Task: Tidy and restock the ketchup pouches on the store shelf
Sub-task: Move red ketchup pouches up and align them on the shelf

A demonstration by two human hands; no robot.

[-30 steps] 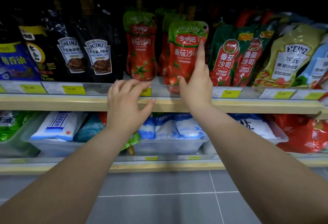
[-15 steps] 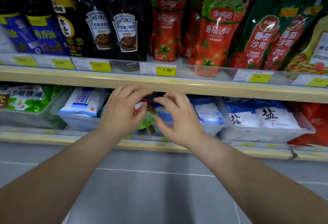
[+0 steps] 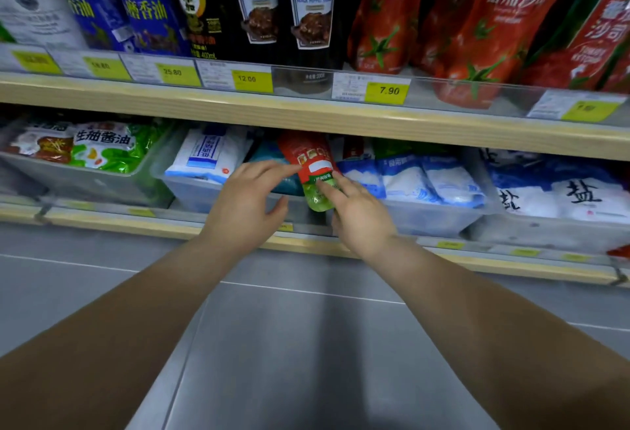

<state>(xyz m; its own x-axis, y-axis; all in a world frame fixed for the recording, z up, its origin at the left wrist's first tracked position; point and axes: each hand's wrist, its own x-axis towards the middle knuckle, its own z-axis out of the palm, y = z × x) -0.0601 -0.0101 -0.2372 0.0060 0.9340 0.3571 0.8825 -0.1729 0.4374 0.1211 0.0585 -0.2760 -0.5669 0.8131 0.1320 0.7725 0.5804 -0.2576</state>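
Note:
A stray ketchup pouch (image 3: 308, 156), red with a green end, lies upside down among white bags on the lower shelf, its green end hanging over a bin's front edge. My right hand (image 3: 358, 218) has its fingers over that green end, thumb hidden beneath. My left hand (image 3: 245, 201) is open, its fingertips touching the pouch's left edge. On the upper shelf, red ketchup pouches (image 3: 385, 20) stand upright, and one pouch (image 3: 477, 54) leans forward against the clear shelf rail above the 7.90 price tag (image 3: 387, 90).
Clear plastic bins (image 3: 204, 191) on the lower shelf hold white and blue salt bags (image 3: 426, 180) and green soy-sauce bags (image 3: 102, 143). Black Heinz pepper-sauce pouches (image 3: 310, 10) and dark bottles stand left of the ketchup. The wooden shelf edge (image 3: 238, 109) juts out just above my hands.
My right hand has left the leaning pouch on the upper shelf. Both hands dropped to the lower shelf and reached the stray pouch; the view moved down and closer.

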